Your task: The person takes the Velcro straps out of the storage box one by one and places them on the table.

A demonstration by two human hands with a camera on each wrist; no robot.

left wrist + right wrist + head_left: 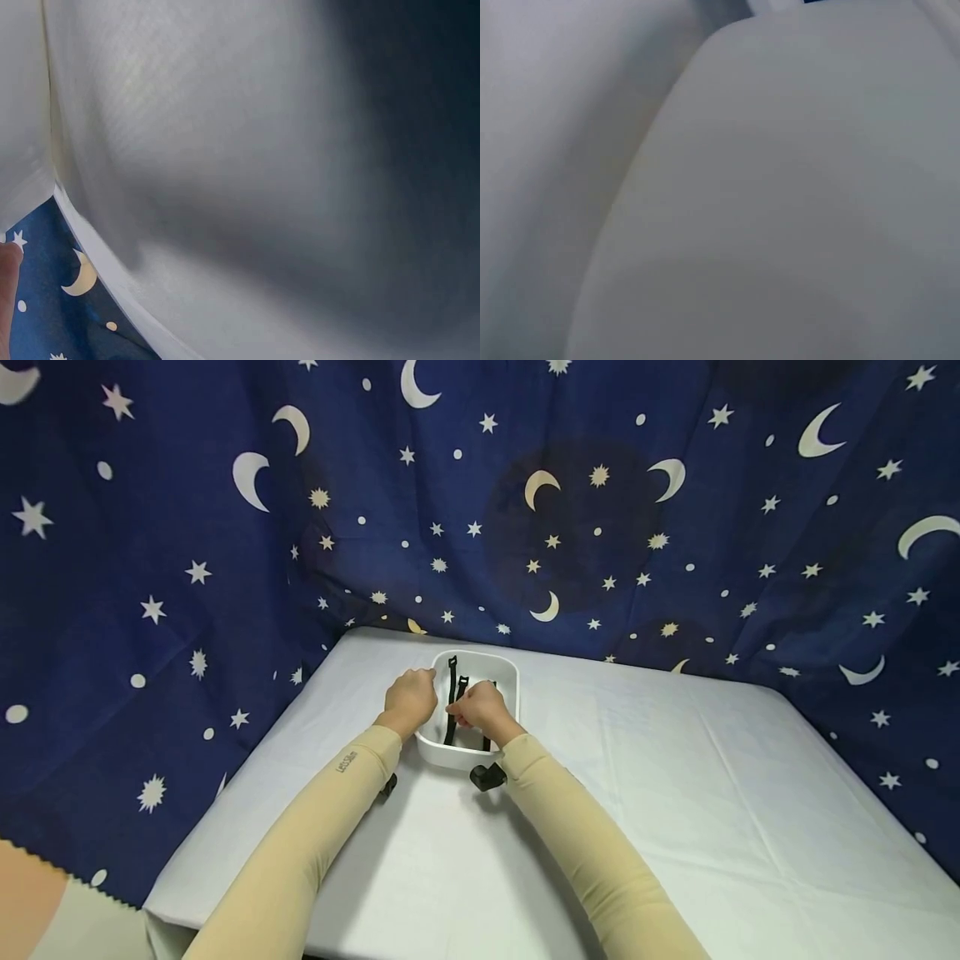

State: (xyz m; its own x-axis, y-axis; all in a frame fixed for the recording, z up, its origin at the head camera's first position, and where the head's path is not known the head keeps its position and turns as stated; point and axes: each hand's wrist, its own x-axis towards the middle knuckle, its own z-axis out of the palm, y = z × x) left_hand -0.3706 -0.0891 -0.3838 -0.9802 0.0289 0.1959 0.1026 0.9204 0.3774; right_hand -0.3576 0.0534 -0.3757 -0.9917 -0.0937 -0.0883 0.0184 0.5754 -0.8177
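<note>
A white plastic bin (457,758) with rounded corners stands on the table, holding several black cable straps (452,672) with slotted heads. My left hand (412,697) grips the bin's left rim, its fingers curled over the edge. Over the inside of the bin, my right hand (483,708) has thumb and fingertips pinched together on a black strap (461,685), whose head shows above the fingers. Another strap (487,744) lies partly hidden beneath that hand. In the right wrist view the bin's pale outer wall (742,187) fills most of the picture.
A white cloth covers the table (675,793). Behind and to the left hangs a dark blue curtain (480,485) with moons and stars. Black wrist cameras hang under both forearms, the right camera (487,777) close to the bin's front wall.
</note>
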